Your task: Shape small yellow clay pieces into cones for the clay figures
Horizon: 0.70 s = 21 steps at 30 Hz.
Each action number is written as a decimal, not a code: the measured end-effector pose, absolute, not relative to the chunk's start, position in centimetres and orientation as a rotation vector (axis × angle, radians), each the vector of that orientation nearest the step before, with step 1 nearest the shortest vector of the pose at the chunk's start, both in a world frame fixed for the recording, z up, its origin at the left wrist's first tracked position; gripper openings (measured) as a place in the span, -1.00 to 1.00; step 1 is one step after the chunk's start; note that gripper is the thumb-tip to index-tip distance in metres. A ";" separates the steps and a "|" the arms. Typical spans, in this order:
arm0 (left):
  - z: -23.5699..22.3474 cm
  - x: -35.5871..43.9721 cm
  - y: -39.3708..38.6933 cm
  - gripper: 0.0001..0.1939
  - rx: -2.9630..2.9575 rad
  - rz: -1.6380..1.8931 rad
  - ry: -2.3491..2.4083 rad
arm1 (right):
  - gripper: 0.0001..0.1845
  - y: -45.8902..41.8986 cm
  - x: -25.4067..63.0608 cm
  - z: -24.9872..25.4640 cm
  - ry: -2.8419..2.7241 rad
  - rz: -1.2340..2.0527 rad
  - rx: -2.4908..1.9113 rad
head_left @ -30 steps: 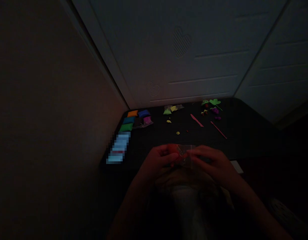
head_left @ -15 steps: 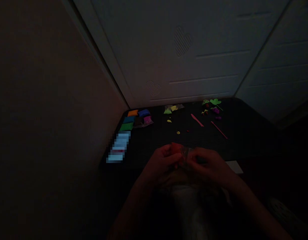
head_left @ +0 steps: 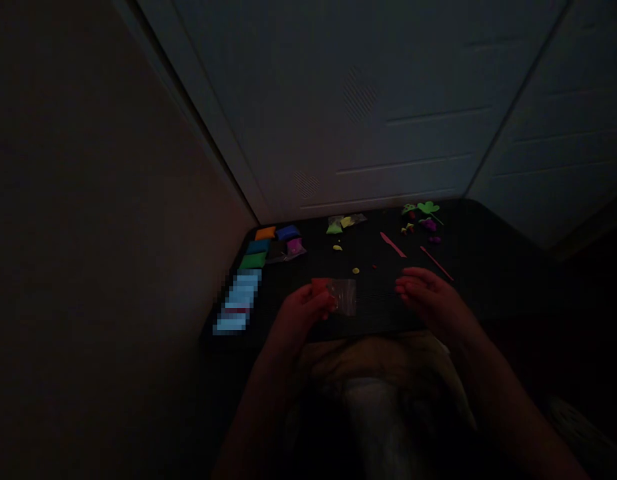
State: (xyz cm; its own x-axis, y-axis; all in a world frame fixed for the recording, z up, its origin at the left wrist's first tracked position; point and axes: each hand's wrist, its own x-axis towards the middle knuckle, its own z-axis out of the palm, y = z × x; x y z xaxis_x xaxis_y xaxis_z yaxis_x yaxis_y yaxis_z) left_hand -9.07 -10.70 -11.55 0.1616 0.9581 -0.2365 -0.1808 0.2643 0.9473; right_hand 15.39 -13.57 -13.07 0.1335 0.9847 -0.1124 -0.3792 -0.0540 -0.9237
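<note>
My left hand (head_left: 302,312) grips a small clear bag (head_left: 346,297) with a soft red lump, like modelling clay, in its left end. The bag's clear end sticks out to the right of my fingers, over the table's front part. Apart from it, to the right, my right hand (head_left: 431,297) hovers with its fingers stretched forward and nothing visible in them. Just beyond the hands lie a small yellow disc (head_left: 355,271) and a tiny red bit (head_left: 374,267). A pink plastic knife (head_left: 393,245) and a thin pink stick tool (head_left: 436,263) rest farther back.
Bags of coloured clay, among them a green bag (head_left: 253,260) and an orange bag (head_left: 265,233), lie at the table's left. A blurred-out bright screen (head_left: 238,301) is nearer. Green flower shape (head_left: 428,208) and purple pieces (head_left: 428,225) sit back right. A white panel (head_left: 413,147) stands behind.
My hands have come apart: the right let go of the bag and moved right. The left hand shifted slightly left with the bag. The view tilted a little.
</note>
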 end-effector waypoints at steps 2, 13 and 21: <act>-11.4 -9.6 -10.2 -0.71 0.909 1.060 1.107 | -0.73 -12.9 15.5 -13.7 -0.757 1.311 -1.059; -11.9 -11.3 -8.3 -0.44 0.813 1.269 1.178 | -0.73 -11.4 15.7 -15.0 -0.777 1.287 -1.114; -12.5 -11.1 -6.8 -0.53 0.894 1.258 1.181 | -0.74 -11.2 16.0 -15.9 -0.918 1.228 -1.214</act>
State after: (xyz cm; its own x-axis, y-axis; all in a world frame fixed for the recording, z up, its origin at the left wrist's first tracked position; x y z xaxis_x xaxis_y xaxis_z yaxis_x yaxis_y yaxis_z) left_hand -11.14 -6.77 -12.49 -0.0750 0.9843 -0.1600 -0.2216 0.1400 0.9650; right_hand 15.98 -11.23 -15.87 0.1546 0.9829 -0.1005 -0.1810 -0.0718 -0.9809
